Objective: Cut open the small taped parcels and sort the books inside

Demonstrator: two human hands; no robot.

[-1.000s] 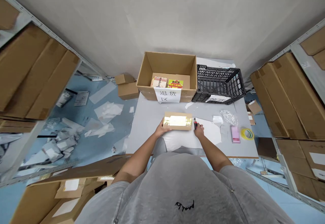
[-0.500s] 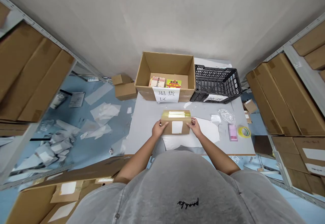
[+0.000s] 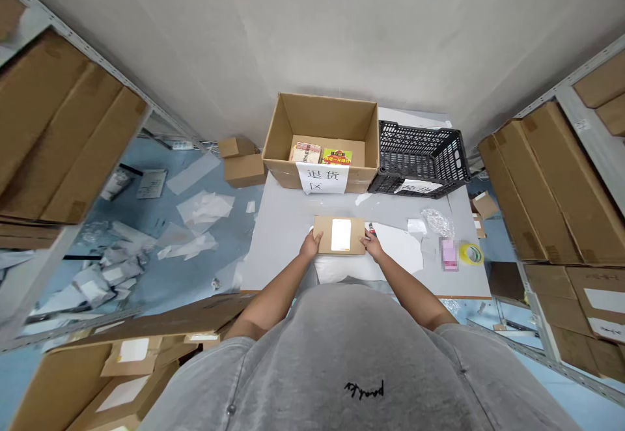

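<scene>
A small brown cardboard parcel (image 3: 323, 236) with a white label on top lies on the grey table (image 3: 283, 222) in front of me. My left hand (image 3: 310, 246) grips its left end and my right hand (image 3: 373, 245) grips its right end, fingers curled against the sides. A red-and-black box cutter (image 3: 372, 228) lies on the table just beyond my right hand. A white plastic mailer (image 3: 400, 255) is spread under and to the right of the parcel.
A large open carton (image 3: 322, 118) with a paper sign and two colourful packs stands at the table's back, a black plastic crate (image 3: 420, 151) beside it. Bubble wrap (image 3: 437, 222), a pink item and a yellow tape roll (image 3: 471, 253) lie at right. Shelves of cartons flank both sides; scraps litter the floor.
The parcel has been turned over: its taped face was up, now the labelled face is. My right hand left the box cutter on the table and took hold of the parcel's right end.
</scene>
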